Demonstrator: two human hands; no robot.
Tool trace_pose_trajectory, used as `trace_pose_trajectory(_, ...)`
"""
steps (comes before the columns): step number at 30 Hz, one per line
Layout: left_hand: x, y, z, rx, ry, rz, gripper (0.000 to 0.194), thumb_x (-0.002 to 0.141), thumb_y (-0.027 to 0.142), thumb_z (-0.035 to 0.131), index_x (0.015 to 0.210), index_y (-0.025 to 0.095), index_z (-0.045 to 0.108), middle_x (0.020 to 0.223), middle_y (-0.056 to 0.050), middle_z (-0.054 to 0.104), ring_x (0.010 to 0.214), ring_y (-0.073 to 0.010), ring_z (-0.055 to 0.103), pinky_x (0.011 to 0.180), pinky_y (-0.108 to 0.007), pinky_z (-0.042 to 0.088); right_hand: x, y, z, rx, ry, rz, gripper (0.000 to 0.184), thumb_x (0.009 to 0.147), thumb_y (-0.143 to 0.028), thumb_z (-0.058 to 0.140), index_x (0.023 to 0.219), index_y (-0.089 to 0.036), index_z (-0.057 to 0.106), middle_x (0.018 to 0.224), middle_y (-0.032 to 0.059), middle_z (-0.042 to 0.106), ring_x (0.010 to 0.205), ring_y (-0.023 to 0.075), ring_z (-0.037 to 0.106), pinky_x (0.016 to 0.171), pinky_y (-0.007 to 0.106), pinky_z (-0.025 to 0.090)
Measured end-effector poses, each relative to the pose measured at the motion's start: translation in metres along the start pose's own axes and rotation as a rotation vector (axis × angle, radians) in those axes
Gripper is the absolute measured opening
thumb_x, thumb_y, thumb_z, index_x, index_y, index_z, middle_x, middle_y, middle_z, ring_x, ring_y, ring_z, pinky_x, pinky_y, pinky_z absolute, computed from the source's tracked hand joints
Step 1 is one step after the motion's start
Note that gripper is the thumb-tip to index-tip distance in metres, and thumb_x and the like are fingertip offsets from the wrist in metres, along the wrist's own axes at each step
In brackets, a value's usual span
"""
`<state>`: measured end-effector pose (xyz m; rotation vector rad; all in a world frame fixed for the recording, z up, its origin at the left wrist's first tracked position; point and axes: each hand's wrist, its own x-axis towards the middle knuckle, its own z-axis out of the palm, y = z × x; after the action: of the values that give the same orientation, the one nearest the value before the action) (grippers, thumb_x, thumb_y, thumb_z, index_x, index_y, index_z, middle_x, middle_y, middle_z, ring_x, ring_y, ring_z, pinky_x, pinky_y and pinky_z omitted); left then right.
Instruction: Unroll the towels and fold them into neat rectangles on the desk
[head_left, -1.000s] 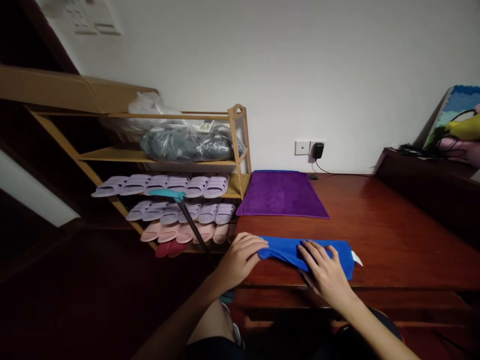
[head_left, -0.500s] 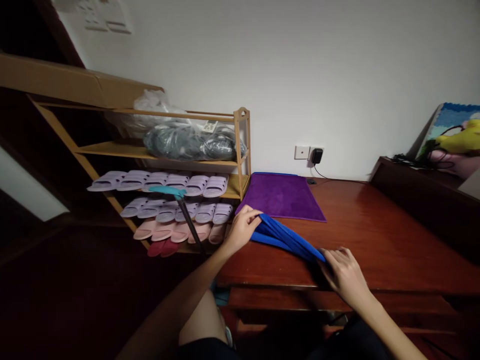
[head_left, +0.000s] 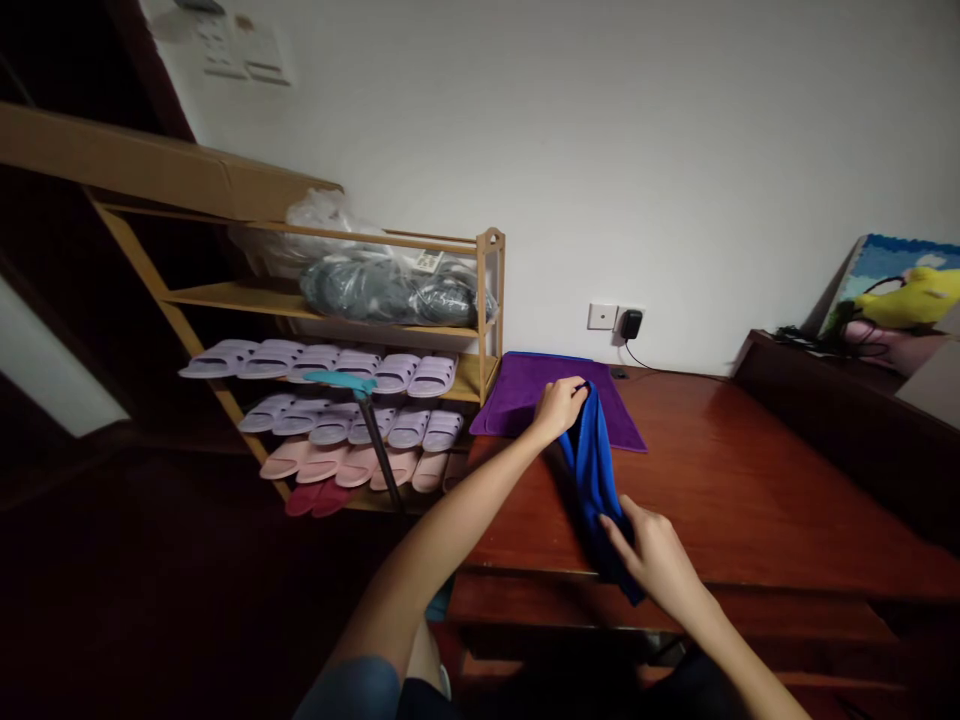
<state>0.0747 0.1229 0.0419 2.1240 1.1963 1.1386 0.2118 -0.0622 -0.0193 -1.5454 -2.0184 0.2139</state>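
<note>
blue cloth (head_left: 596, 465): held up at the near side of the table (head_left: 757, 480), its lower end reaching past the front edge. long, narrow, gathered in lengthwise folds.

left hand (head_left: 559, 408): fingertips pinched closed on the cloth's upper end. right hand (head_left: 660, 555): at the lower part, thumb and forefinger a little parted against the fabric; whether they grip it cannot be told, the underside being hidden.

handling (judged): light, soft, limp; nothing fragile. nap looks plush, so slipping is unlikely, but the folds should sag or open if only one end is held. best hold: a pinch at each end, taking all layers together; a mid-length hold would let both ends droop.

beyond the left hand: purple cloth (head_left: 510, 395), lying flat on the table near the wall (head_left: 697, 170), a blue edge showing at its far side.

further out: wooden rack (head_left: 491, 300) at the table's left, with rows of slippers (head_left: 396, 372); black plug (head_left: 631, 323) in the wall socket.
</note>
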Motion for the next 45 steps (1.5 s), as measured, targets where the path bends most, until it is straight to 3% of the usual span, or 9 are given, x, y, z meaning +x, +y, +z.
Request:
trace_pose_trajectory(8, 0.017, -0.005, 0.043, 0.019, -0.124, 0.045, 0.031, 0.089, 0.017, 0.047, 0.117, 0.014, 0.059, 0.106, -0.011, 0.069, 0.098, -0.0206, 0.064, 0.083, -0.028, 0.045, 0.013, 0.049, 0.003, 0.598, 0.021, 0.161, 0.041, 0.087, -0.047, 0.046, 0.112, -0.016, 0.053, 0.105, 0.0094, 0.066, 0.097, 0.0221, 0.063, 0.083, 0.034, 0.050)
trace_pose_trajectory(12, -0.006, -0.018, 0.054, 0.051, -0.294, 0.126, 0.052, 0.087, 0.024, 0.055, 0.136, 0.015, 0.041, 0.124, -0.014, 0.061, 0.111, -0.0215, 0.059, 0.093, -0.032, 0.043, -0.003, 0.090, 0.002, 0.253, 0.118, 0.193, 0.043, 0.082, -0.038, 0.050, 0.119, -0.018, 0.051, 0.105, 0.0098, 0.067, 0.094, 0.0230, 0.064, 0.080, 0.036, 0.051)
trace_pose_trajectory(15, -0.030, -0.025, 0.049, 0.107, -0.361, 0.178, 0.050, 0.087, 0.029, 0.054, 0.135, 0.018, 0.043, 0.136, -0.014, 0.051, 0.127, -0.0257, 0.045, 0.104, -0.042, 0.032, -0.016, 0.109, 0.000, -0.079, 0.131, 0.162, 0.049, 0.082, -0.031, 0.047, 0.129, -0.019, 0.047, 0.099, 0.0094, 0.066, 0.090, 0.0231, 0.064, 0.076, 0.037, 0.051)
trace_pose_trajectory(21, -0.066, -0.028, 0.034, 0.348, -0.476, 0.232, 0.052, 0.086, 0.039, 0.053, 0.133, 0.019, 0.043, 0.148, -0.018, 0.030, 0.134, -0.0358, 0.029, 0.103, -0.058, 0.025, -0.017, 0.094, -0.005, -0.271, 0.120, -0.024, 0.049, 0.090, -0.035, 0.043, 0.138, -0.026, 0.039, 0.136, 0.0127, 0.047, 0.122, 0.0243, 0.048, 0.093, 0.046, 0.043)
trace_pose_trajectory(24, -0.067, -0.030, 0.035, 0.378, -0.463, 0.195, 0.054, 0.079, 0.033, 0.059, 0.130, 0.021, 0.045, 0.150, -0.017, 0.025, 0.134, -0.0379, 0.025, 0.102, -0.059, 0.024, -0.013, 0.080, -0.001, -0.296, -0.064, -0.087, 0.052, 0.093, -0.045, 0.038, 0.142, -0.030, 0.034, 0.147, 0.0102, 0.035, 0.133, 0.0230, 0.036, 0.101, 0.049, 0.037)
trace_pose_trajectory(26, -0.063, -0.033, 0.036, 0.339, -0.447, 0.159, 0.052, 0.073, 0.028, 0.063, 0.123, 0.023, 0.050, 0.142, -0.014, 0.037, 0.129, -0.0365, 0.032, 0.101, -0.057, 0.027, -0.013, 0.077, 0.005, -0.323, -0.139, -0.091, 0.053, 0.093, -0.048, 0.035, 0.144, -0.032, 0.031, 0.150, 0.0091, 0.030, 0.137, 0.0229, 0.030, 0.102, 0.051, 0.034)
trace_pose_trajectory(33, -0.053, -0.044, 0.029, 0.230, -0.289, 0.117, 0.037, 0.069, 0.017, 0.060, 0.105, 0.020, 0.053, 0.111, -0.006, 0.051, 0.103, -0.0242, 0.053, 0.091, -0.042, 0.042, -0.024, 0.084, 0.007, -0.351, -0.138, -0.065, 0.055, 0.093, -0.048, 0.035, 0.145, -0.034, 0.025, 0.150, 0.0070, 0.028, 0.138, 0.0223, 0.027, 0.104, 0.053, 0.031)
trace_pose_trajectory(38, -0.060, -0.049, 0.008, -0.143, -0.068, 0.056, 0.018, 0.071, 0.014, 0.054, 0.088, 0.019, 0.056, 0.098, -0.003, 0.054, 0.083, -0.0155, 0.057, 0.073, -0.028, 0.049, -0.033, 0.095, -0.005, -0.363, -0.127, -0.062, 0.056, 0.092, -0.049, 0.038, 0.145, -0.036, 0.025, 0.149, 0.0059, 0.030, 0.136, 0.0228, 0.029, 0.103, 0.052, 0.034)
trace_pose_trajectory(45, -0.083, -0.049, -0.026, -0.590, -0.062, -0.218, 0.021, 0.071, 0.025, 0.060, 0.090, 0.015, 0.062, 0.078, 0.000, 0.056, 0.058, -0.0090, 0.049, 0.056, -0.023, 0.039, -0.050, 0.121, -0.028, -0.342, -0.204, -0.066, 0.059, 0.091, -0.048, 0.042, 0.145, -0.041, 0.019, 0.149, 0.0040, 0.028, 0.135, 0.0258, 0.029, 0.101, 0.054, 0.036)
